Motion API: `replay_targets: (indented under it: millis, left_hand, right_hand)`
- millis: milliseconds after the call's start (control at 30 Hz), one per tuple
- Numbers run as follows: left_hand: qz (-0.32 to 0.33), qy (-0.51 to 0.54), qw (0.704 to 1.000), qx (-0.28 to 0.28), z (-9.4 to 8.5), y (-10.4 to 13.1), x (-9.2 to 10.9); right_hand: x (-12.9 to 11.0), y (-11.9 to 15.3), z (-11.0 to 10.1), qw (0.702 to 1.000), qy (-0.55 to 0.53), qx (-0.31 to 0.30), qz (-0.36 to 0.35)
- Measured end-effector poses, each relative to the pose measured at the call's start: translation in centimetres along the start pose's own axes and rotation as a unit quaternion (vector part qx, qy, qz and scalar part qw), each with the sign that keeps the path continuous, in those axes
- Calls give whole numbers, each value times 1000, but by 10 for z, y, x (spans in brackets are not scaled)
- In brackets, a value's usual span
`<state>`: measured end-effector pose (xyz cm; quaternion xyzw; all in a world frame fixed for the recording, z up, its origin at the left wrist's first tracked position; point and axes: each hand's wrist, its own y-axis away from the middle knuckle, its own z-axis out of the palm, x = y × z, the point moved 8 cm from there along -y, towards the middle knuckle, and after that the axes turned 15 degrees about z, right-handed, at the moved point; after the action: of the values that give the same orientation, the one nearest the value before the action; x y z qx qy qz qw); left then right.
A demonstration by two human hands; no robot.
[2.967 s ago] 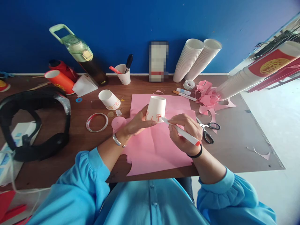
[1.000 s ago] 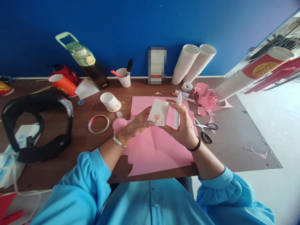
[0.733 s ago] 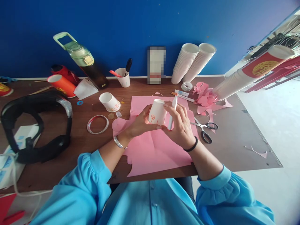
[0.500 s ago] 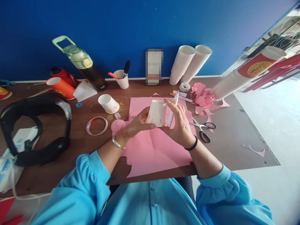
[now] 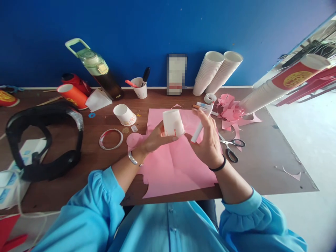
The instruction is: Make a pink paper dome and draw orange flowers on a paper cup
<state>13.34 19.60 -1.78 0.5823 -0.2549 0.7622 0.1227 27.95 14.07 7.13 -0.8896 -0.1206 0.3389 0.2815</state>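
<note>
Upside down and slightly tilted, a white paper cup [image 5: 173, 122] with small red drawings near its rim is held by my left hand [image 5: 155, 138], thumb along its lower edge. My right hand [image 5: 209, 143] is a little to the right, apart from the cup, with a white marker [image 5: 201, 126] held between thumb and fingers. Pink paper sheets [image 5: 175, 164] lie under both hands. Another decorated white cup [image 5: 124, 114] rests to the left, near a roll of tape [image 5: 111, 139]. Scissors [image 5: 232, 147] lie right of my right hand.
Along the blue wall stand a bottle [image 5: 102, 73], a cup with pens [image 5: 140, 89], a phone [image 5: 176, 75] and stacked paper cups [image 5: 208, 71]. Crumpled pink paper [image 5: 229, 108] lies at the right. A black ring-shaped device [image 5: 15, 122] sits at the far left.
My right hand has moved away from the cup, keeping the marker. The cup is now in my left hand alone and tilts more. The whole view has shifted slightly.
</note>
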Motion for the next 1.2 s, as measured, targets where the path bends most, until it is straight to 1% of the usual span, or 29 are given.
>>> replay_targets:
  millis: [67, 100, 233, 333, 433, 533, 600, 700, 767, 933, 1200]
  left_hand:
    - [15, -3, 1000, 3, -2, -1, 0]
    - [21, -7, 1000, 6, -4, -1, 0]
    - [21, -35, 999, 14, -6, -1, 0]
    - [5, -35, 999, 5, -2, 0, 3]
    - [8, -19, 1000, -14, 4, -1, 8]
    - [8, -20, 1000, -14, 5, -1, 9]
    - [2, -28, 1000, -14, 4, -1, 7]
    - [5, -38, 999, -18, 3, 0, 5]
    - [7, -41, 999, -20, 3, 0, 5]
    - [0, -48, 998, -28, 4, -1, 5]
    - [-7, -65, 997, -32, 4, 0, 5]
  right_hand:
    - [-3, 0, -11, 999, -18, 38, -5]
    - [-4, 0, -15, 999, -28, 46, -7]
    - [-7, 4, -24, 995, -87, 44, -7]
    - [-9, 8, -31, 990, -127, 53, 3]
    - [-10, 10, -30, 986, -165, 24, 26]
    - [-14, 9, -24, 981, -190, -11, 36]
    - [-20, 9, -22, 983, -180, -15, 17]
    - [-28, 10, -21, 991, -127, 5, -30]
    - [-31, 11, -20, 994, -100, 15, -48]
    - [-32, 12, -19, 994, -81, 21, -64]
    - [-32, 12, -16, 995, -71, 11, -63]
